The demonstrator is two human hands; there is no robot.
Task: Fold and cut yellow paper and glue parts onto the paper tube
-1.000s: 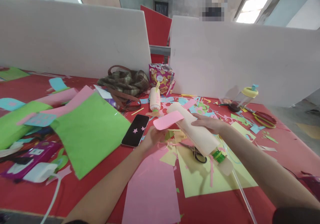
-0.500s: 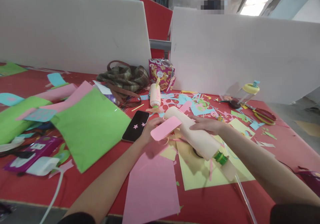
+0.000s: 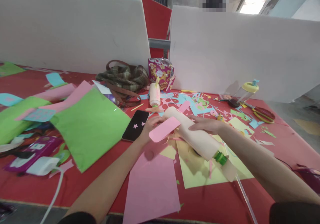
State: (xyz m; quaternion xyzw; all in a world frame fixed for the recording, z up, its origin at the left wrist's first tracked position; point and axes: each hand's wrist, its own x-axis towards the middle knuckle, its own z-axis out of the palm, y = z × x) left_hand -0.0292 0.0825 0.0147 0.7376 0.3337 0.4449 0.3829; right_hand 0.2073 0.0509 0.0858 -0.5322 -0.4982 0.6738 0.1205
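Note:
My right hand [image 3: 206, 124] grips a bottle wrapped in cream paper [image 3: 193, 135], held tilted above the table with its green neck [image 3: 221, 157] pointing toward me. My left hand [image 3: 151, 125] pinches a rounded pink paper strip [image 3: 163, 129] and holds it against the bottle's side. A second pink strip [image 3: 184, 106] sticks up from the bottle's far end. A black phone with pink stars [image 3: 135, 125] lies just left of my left hand. Under the bottle, partly hidden, lie black-handled scissors on a yellow sheet [image 3: 200, 172].
A pink sheet [image 3: 152, 187] lies near me, a green sheet [image 3: 91, 125] at left. A plaid bag [image 3: 123, 78], snack packet [image 3: 160, 71] and glue bottle [image 3: 155, 95] stand behind. Red scissors [image 3: 263, 114] and a yellow-lidded bottle [image 3: 245, 92] lie right. White partitions [image 3: 75, 33] back the red table [image 3: 287, 150].
My left hand rose from the table to the pink strip and now presses it against the wrapped bottle. The bottle and my right hand barely shifted.

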